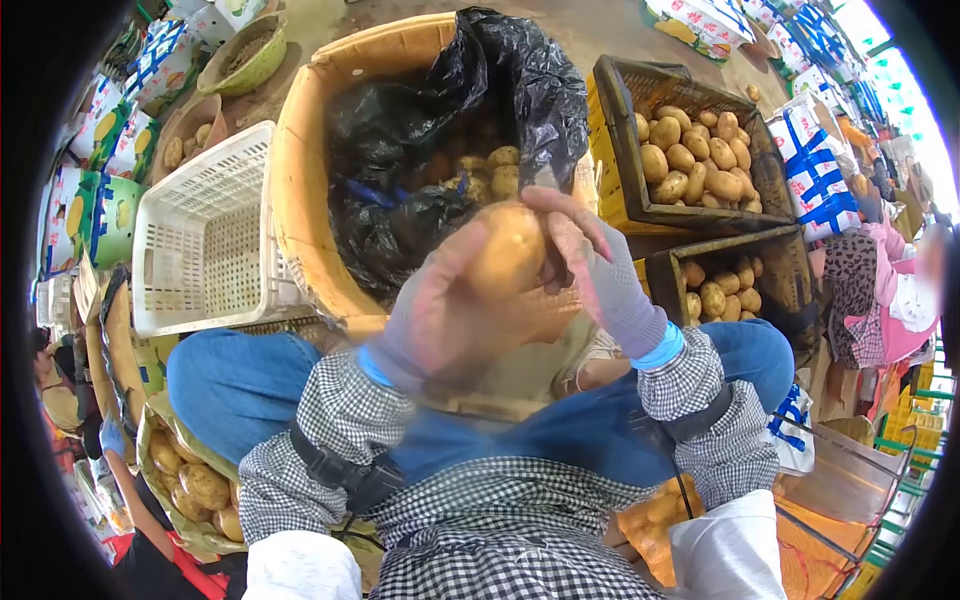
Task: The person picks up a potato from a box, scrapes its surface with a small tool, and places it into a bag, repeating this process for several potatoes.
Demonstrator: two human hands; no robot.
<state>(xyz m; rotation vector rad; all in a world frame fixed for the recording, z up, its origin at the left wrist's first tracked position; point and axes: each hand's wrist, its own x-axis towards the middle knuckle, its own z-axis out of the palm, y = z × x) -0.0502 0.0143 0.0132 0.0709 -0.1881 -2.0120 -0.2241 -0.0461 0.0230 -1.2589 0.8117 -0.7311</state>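
A large smooth potato point(508, 250) is held up in front of me, between my two gloved hands. My left hand point(425, 315), smeared by motion, cups it from the left with the thumb along its side. At the potato's right edge my right hand point(600, 265) has its fingers bent against it, the fingertips touching its top and side. Just beyond stands a big cardboard box point(305, 180) lined with a black plastic bag point(550, 85). Several potatoes point(490, 175) lie inside that bag, partly hidden by its folds and shadow.
A white plastic crate point(205, 225) stands left of the box. To the right are two dark-rimmed crates of potatoes point(695, 155) point(725, 285). A sack of potatoes point(190, 485) is at lower left. Printed cartons point(815, 165) and other people point(890, 290) are around the edges.
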